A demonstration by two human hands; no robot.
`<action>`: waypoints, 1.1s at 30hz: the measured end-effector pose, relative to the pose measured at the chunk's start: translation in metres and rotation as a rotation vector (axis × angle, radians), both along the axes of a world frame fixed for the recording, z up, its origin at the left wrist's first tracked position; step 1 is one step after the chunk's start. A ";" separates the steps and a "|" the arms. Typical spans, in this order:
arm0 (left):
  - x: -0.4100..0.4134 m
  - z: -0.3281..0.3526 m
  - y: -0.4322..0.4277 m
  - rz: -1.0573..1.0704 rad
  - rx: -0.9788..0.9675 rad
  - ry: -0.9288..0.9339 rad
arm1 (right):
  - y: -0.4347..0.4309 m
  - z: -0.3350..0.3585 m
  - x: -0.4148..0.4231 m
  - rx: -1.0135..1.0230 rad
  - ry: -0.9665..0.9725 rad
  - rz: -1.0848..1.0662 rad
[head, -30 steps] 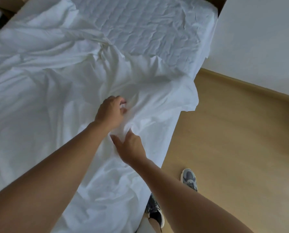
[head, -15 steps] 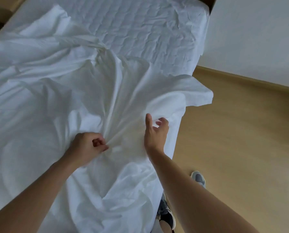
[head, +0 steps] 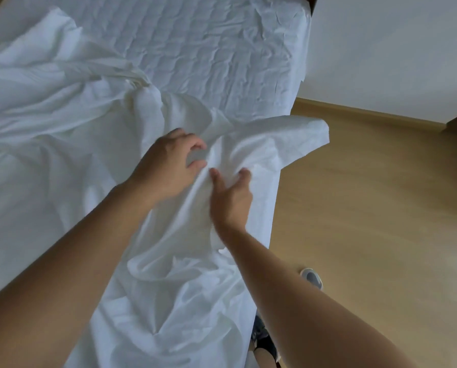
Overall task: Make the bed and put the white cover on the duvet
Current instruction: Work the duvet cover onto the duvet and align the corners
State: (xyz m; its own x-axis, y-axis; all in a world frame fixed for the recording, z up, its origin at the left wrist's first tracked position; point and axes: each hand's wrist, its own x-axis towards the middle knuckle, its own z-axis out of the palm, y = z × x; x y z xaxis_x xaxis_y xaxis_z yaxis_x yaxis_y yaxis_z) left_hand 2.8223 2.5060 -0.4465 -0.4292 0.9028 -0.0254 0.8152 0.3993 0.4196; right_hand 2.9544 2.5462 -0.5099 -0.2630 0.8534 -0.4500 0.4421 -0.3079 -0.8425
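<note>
— Pale wooden floor point(head: 368, 208) runs down the right side, with a plain white wall point(head: 394, 49) at the far right. The bed point(head: 208, 49), its quilted white mattress pad bare at the far end, fills the left. Where is the cover?

— The crumpled white fabric duvet cover point(head: 62, 128) lies heaped over the near and left part of the bed. One corner flap juts past the right edge, over the floor.

— What differs from half a second ago?

— The left hand point(head: 171, 163) was then a fist bunched on the cover, nearer and further left, well apart from the other. It has since gone far and right, so the two hands are now just beside each other. The right hand point(head: 231, 197) is still close to the bed's right edge.

— And their pose?

— Both forearms reach in from the near side, backs of the hands up. The right hand's thumb and curled fingers pinch a raised ridge of the cover. The left hand's fingers are curled over the fabric with a gap to the thumb, and blur hides whether it grips anything.

— Anything else?

— One grey shoe point(head: 311, 277) on the floor, near right of the bed.
</note>
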 end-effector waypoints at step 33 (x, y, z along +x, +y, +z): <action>-0.027 -0.001 0.035 0.151 0.097 -0.216 | 0.045 -0.029 -0.020 -0.542 0.138 0.052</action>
State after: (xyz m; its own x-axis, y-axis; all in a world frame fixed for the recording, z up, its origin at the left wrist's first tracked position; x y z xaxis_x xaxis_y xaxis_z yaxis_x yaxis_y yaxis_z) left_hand 2.7954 2.5415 -0.4475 -0.5532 0.8317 -0.0472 0.6370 0.4589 0.6194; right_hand 2.9343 2.5907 -0.5392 -0.3862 0.4941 -0.7789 0.3648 -0.6937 -0.6210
